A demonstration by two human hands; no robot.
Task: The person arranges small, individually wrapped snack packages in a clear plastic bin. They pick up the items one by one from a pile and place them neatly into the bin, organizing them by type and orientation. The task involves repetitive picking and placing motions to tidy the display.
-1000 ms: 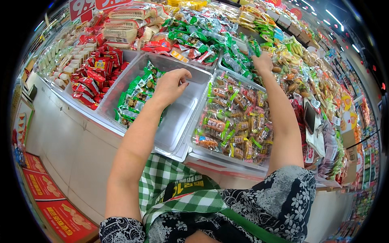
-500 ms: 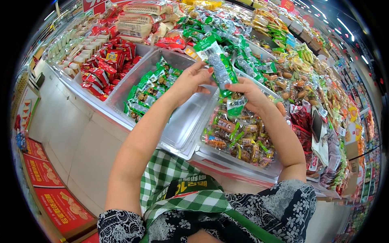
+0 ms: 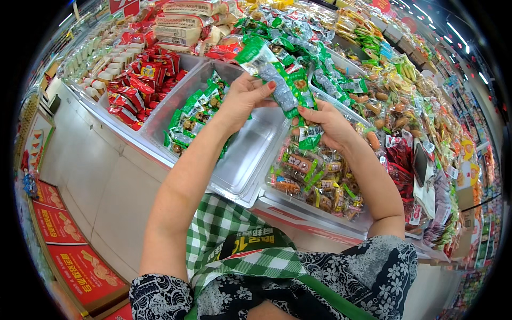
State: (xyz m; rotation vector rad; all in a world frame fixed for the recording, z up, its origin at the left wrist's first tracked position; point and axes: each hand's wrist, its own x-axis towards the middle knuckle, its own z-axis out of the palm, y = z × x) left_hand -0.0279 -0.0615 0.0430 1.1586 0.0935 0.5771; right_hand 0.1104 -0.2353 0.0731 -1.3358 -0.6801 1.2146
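Observation:
Green-and-clear snack packets [image 3: 278,90] are held up in front of me above the bins, overlapping one another. My left hand [image 3: 246,98] pinches their left side, thumb on top, the other fingers partly hidden behind. On the right, my right hand [image 3: 326,122] grips the lower end, with another green packet [image 3: 309,136] hanging below its fingers. Below my left hand is a clear bin [image 3: 234,184]; similar green packets [image 3: 194,117] lie in rows in its far left part, and its near right part shows bare plastic.
Red packets [image 3: 152,74] fill the bin to the left. Brown snacks in clear wrappers [image 3: 320,176] fill the bin under my right arm. A heap of loose green packets [image 3: 325,69] lies beyond my hands. Red printed boxes [image 3: 80,272] stand on the floor at lower left.
My left hand has shifted slightly left and its fingers have closed in on the packets. The packets' upper end has tilted further left. My right hand has barely moved.

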